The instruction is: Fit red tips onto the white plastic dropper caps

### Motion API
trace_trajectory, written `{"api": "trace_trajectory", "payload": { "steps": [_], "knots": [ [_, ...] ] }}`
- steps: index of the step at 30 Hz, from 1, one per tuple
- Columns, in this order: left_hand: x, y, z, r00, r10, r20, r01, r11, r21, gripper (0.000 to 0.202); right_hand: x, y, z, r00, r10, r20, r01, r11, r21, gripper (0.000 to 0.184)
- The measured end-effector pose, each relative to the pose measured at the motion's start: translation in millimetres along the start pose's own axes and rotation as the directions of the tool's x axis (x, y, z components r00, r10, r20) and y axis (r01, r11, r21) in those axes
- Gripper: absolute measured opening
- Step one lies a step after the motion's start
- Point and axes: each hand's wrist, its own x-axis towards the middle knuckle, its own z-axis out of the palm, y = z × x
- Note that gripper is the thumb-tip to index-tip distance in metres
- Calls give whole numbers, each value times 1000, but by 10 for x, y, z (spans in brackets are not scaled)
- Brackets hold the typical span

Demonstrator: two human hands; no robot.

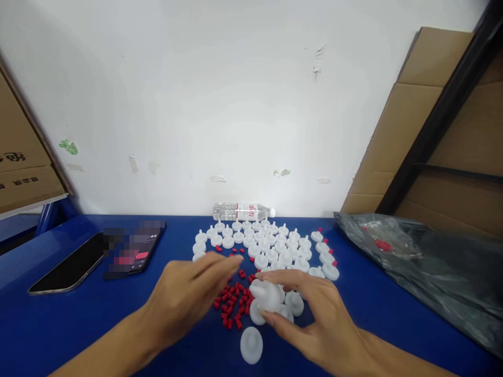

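Observation:
Between the thumb and fingers of my right hand (318, 309) is a white plastic cap (269, 296), smeared by motion, just above other white caps. My left hand (188, 293) is to its left, beside and partly over the loose red caps (231, 301). Its fingers stretch out to the right, held near one another, with no object visible in them; the thumb is hidden. One round white cap (251, 345) lies by itself in front of the pile. Behind my hands stand many white caps with upright stems (271, 255). At the right, several have red tips (326, 241).
A clear bottle (245, 211) lies on its side against the white wall (251, 104). Two phones (66, 264) rest on the blue table (129, 309) at the left. Grey plastic sheeting (412, 262) bearing a clear bag of red pieces (387, 242) is at the right, near cardboard (396, 125).

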Motion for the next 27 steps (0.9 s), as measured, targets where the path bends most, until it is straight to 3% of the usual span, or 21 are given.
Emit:
{"api": "trace_trajectory", "payload": {
  "steps": [3,6,9,14,19,27],
  "knots": [
    [0,-287,-27,980,40,194,-52,997,59,25,-2,82,-9,996,84,5,-84,996,-28,30],
    [-21,-443,-65,892,1,452,-37,997,71,24,-13,159,-11,997,75,-10,-75,995,-67,27],
    [-39,-452,-58,807,-74,585,52,997,55,19,-30,192,-3,999,37,-19,-39,995,-95,28],
    [-41,-390,3,773,-110,624,140,990,2,15,-56,186,16,999,-54,-8,53,995,-85,33],
    [-66,-386,28,747,-125,653,157,988,9,11,-56,192,11,997,-76,5,76,993,-91,35],
    [35,-297,-45,797,-220,562,271,963,-7,11,-52,198,7,997,-77,29,79,992,-93,31]
  ]
}}
